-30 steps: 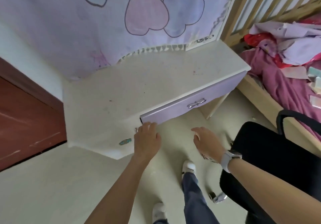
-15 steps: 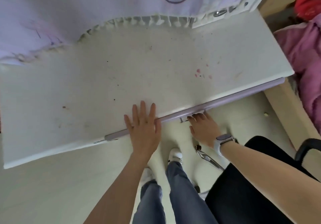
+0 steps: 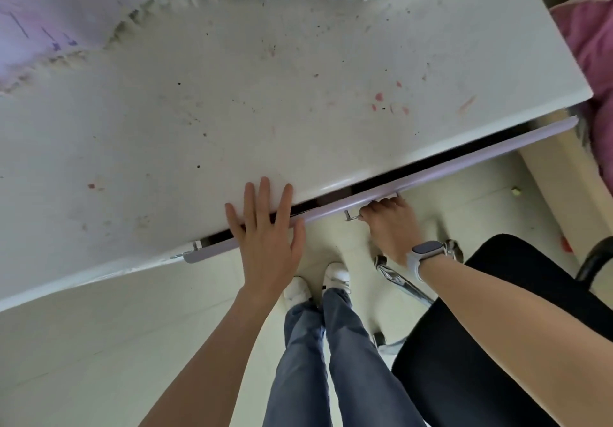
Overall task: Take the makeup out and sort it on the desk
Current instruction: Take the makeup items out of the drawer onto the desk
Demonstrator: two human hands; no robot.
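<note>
At 5 o'clock, a black office chair. My right hand curls round the drawer handle; my left hand lies flat, fingers spread, on the desk edge. The lilac drawer stands slightly ajar; its contents are hidden.

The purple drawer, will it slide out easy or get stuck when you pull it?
Probably easy: the purple drawer already shows a dark gap under the desk top. It likely comes out straight, since the right hand grips the metal handle near its middle. The left hand lies flat on the desk edge, perhaps to steady it.
</note>
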